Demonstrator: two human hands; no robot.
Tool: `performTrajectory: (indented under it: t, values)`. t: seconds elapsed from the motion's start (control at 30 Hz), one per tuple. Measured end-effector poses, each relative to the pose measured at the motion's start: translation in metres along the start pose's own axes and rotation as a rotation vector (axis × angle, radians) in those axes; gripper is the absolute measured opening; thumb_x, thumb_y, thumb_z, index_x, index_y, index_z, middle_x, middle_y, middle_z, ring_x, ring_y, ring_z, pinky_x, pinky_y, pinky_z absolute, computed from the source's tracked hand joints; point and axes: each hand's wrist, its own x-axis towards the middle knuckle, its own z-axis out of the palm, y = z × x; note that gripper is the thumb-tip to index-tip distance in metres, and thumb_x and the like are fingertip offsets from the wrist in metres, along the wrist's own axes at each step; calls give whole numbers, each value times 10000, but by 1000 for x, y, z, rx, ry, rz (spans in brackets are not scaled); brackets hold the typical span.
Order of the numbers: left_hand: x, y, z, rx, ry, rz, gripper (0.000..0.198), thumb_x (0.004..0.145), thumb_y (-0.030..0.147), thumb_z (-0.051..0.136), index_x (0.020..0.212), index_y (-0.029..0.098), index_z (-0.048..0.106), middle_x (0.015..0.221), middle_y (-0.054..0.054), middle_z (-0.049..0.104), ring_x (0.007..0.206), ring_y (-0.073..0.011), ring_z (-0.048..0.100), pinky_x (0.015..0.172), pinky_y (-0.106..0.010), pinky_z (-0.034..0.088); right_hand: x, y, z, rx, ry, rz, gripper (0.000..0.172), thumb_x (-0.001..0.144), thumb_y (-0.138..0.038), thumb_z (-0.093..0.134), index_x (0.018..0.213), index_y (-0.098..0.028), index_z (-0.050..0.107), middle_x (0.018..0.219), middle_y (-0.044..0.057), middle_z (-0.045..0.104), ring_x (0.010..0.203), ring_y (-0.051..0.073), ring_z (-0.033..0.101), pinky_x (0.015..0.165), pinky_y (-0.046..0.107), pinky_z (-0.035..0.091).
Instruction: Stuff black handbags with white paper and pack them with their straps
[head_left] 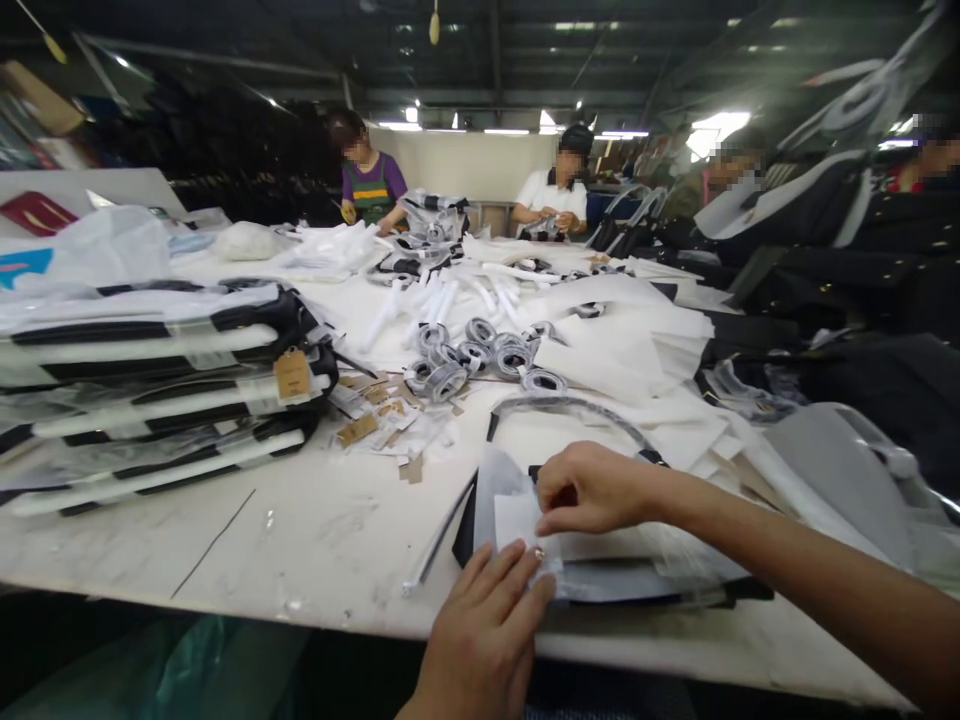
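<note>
A black bag [463, 530] lies on the white table in front of me, partly covered by a translucent white sheet [491, 478] and a small white piece [514, 520]. Its curved handle [570, 403], wrapped in clear plastic, arches behind it. My left hand [487, 615] rests flat on the bag's near left part, fingers stretched over the sheet. Just above, my right hand [592, 488] is curled with thumb and fingertips bent inward over the white piece. Whatever is between those fingers cannot be made out.
Plastic-wrapped black bags [150, 340] are stacked at left. Brown tags [358, 430] and coiled wrapped straps [514, 355] lie mid-table. White sheets [622, 330] spread behind my right hand. Dark bags [862, 290] crowd the right. Two people [371, 185] work across the table.
</note>
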Motion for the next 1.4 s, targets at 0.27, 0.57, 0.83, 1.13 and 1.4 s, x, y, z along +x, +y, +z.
performTrajectory:
  t: [0.27,0.57,0.83,1.13,1.4]
  values:
    - [-6,-10,14,32,104,44,351,915,182,486,1213,198,672,1320,-36,658,1249,-192,587,1117,-361,435,49,10,-4,-384,-252,12,306,788,-527,745,733,-227,773,659,20,725,586,138,593,527,260,234]
    - [-8,-14,24,89,140,34,351,951,177,454,1210,215,686,1301,-22,670,1245,-179,593,1156,-349,378,80,15,-5,-489,-408,50,432,748,-631,729,654,-210,749,566,14,655,482,119,440,520,283,191]
    - [-14,-21,28,136,151,97,334,1001,234,441,1240,227,675,1296,-16,674,1245,-163,593,1215,-344,247,96,49,-6,-246,-426,319,488,530,-641,855,549,-202,644,466,-47,479,519,121,438,559,268,262]
    - [-12,-23,31,160,205,140,322,979,206,470,1222,221,679,1290,-31,678,1213,-170,621,1149,-320,386,105,82,-4,187,-564,440,586,415,-678,849,670,-182,669,591,-58,607,587,125,580,585,242,472]
    - [-12,-23,31,224,255,176,319,1002,203,446,1192,249,698,1274,-2,688,1201,-159,629,1155,-319,384,75,75,-15,296,-317,412,499,771,-652,640,800,-162,729,761,25,713,740,163,662,726,283,525]
